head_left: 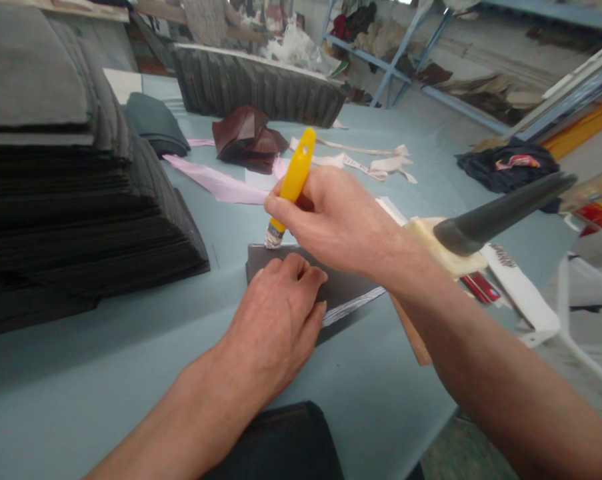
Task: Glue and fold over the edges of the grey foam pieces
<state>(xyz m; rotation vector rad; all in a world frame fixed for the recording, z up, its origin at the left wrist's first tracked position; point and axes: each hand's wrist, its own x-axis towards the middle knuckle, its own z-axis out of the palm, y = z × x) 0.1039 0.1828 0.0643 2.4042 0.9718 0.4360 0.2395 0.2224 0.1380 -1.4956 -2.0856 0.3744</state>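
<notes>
My right hand (325, 213) pinches the yellow handle of a paintbrush (299, 163), tilted with its handle end up. The white-smeared bristles touch the far left edge of a small stack of dark grey sheets (351, 283). White coating shows along the stack's near right edge. My left hand (285, 300) lies over the stack with its fingers curled and pressed on the top sheet; its fingertips are partly hidden. Below my left wrist lies a black folded piece (285, 443), cut off by the frame.
Tall piles of dark sheets (91, 220) stand on the left of the blue-grey table (181, 373). Behind are a dark row of pieces (255, 83), a maroon bundle (251, 137) and pink scraps (221, 180). A dark tapered handle (505, 210) juts up at right beside a cream block (448, 250).
</notes>
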